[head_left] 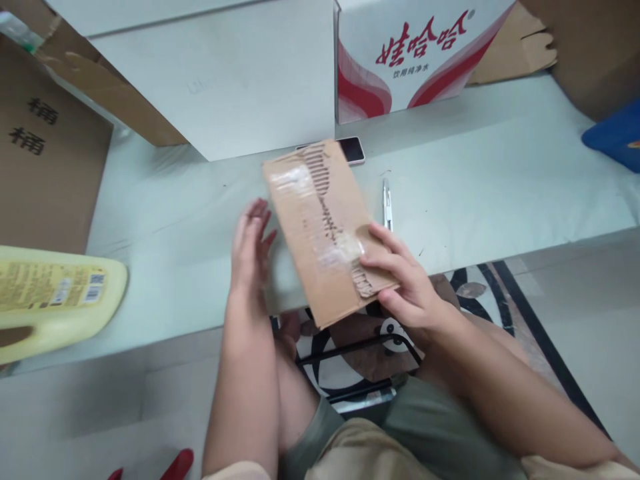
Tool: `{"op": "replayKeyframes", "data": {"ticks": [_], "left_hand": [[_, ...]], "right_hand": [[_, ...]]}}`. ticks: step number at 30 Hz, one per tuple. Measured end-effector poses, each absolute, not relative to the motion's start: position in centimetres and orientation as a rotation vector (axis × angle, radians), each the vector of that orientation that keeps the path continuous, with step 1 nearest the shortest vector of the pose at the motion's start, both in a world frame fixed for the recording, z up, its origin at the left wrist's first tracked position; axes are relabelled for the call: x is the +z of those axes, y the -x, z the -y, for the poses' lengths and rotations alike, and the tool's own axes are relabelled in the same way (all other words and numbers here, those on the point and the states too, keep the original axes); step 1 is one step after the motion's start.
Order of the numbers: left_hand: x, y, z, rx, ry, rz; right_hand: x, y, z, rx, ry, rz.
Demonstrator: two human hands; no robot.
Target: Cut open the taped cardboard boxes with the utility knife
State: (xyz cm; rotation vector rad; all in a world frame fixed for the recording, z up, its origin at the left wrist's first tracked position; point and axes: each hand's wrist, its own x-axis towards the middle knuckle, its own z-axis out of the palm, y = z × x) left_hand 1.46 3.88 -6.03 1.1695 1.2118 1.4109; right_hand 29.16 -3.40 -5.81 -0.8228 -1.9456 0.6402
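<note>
A flat piece of brown cardboard [300, 233], perhaps a flattened box, tilts over the table's near edge. Clear tape runs across its face, and torn corrugation shows at its top and lower right corner. My right hand [407, 287] grips that lower right corner, thumb beneath and fingers on top. Just left of the cardboard, my left hand [251, 243] is raised with its fingers extended and apart from it, holding nothing. Beyond my right hand's fingers lies a silver pen-like tool [387, 203]. A phone [353, 151] is partly hidden behind the cardboard's top edge.
A large white box [240, 80] and a white-and-red water carton [400, 73] stand along the table's back. At left are a yellow bottle [60, 300] and a brown carton [45, 167]. Something blue [615, 137] sits at the right edge.
</note>
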Motion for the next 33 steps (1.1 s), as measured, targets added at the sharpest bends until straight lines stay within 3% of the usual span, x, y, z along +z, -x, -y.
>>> {"op": "replayKeyframes", "data": {"ticks": [3, 13, 18, 24, 33], "left_hand": [[-5.9, -1.8, -3.8, 1.657, -1.211, -0.951], [-6.0, -2.1, -3.8, 1.550, -1.272, -1.006], [-5.6, -2.3, -3.8, 1.555, -1.250, -1.001], [-5.7, -2.4, -3.8, 1.589, -1.233, -1.007], [-5.7, -2.5, -3.8, 1.572, -1.257, -1.040]], "right_hand": [[-5.9, -28.1, 3.7, 0.720, 0.731, 1.960], [-6.6, -27.8, 3.8, 0.728, 0.815, 1.891], [-6.7, -28.7, 2.6, 0.412, 1.340, 1.718], [-7.9, -29.7, 1.3, 0.247, 1.937, 1.942], [-7.7, -29.9, 0.5, 0.279, 1.946, 2.081]]}}
